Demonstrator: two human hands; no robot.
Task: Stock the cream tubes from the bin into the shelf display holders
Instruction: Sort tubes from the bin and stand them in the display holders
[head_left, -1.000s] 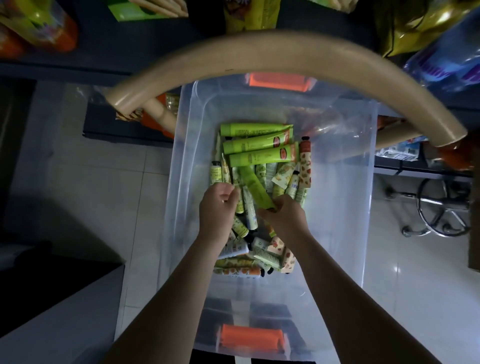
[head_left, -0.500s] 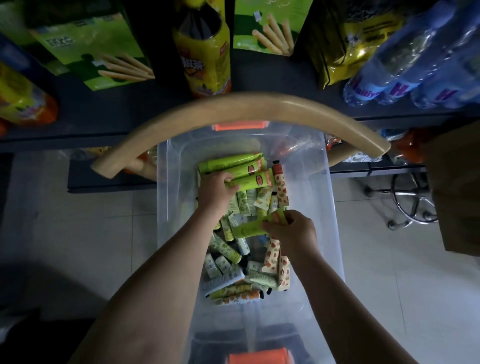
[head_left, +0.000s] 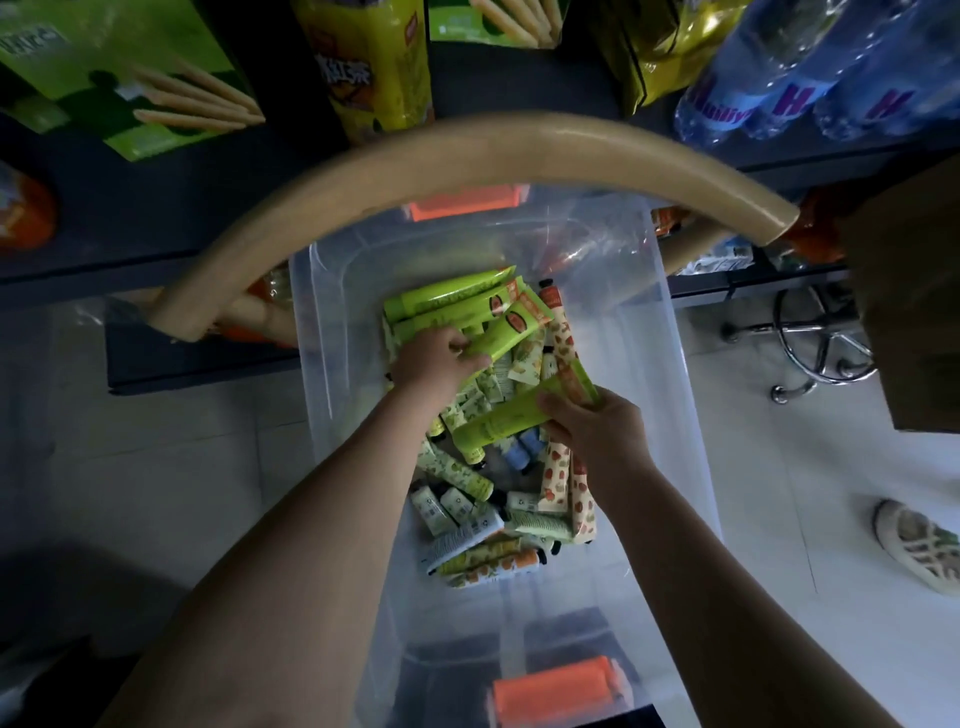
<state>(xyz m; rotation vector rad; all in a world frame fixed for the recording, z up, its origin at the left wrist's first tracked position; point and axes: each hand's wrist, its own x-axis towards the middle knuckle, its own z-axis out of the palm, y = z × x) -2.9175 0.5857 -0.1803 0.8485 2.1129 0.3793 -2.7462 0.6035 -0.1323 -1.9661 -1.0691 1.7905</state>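
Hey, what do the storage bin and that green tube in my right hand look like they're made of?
The bin looks like clear, glossy rigid plastic: floor tiles show through its walls. The green tube in the right hand seems soft plastic or laminate, satin sheen, wide end flattened; which one, I can't tell.

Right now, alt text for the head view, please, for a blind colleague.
Two bare hands reach into a clear plastic bin of mixed cream tubes: the right hand holds a large green tube, the left hand grips a second green tube in the far stack. Snack boxes and water bottles fill the shelf beyond.
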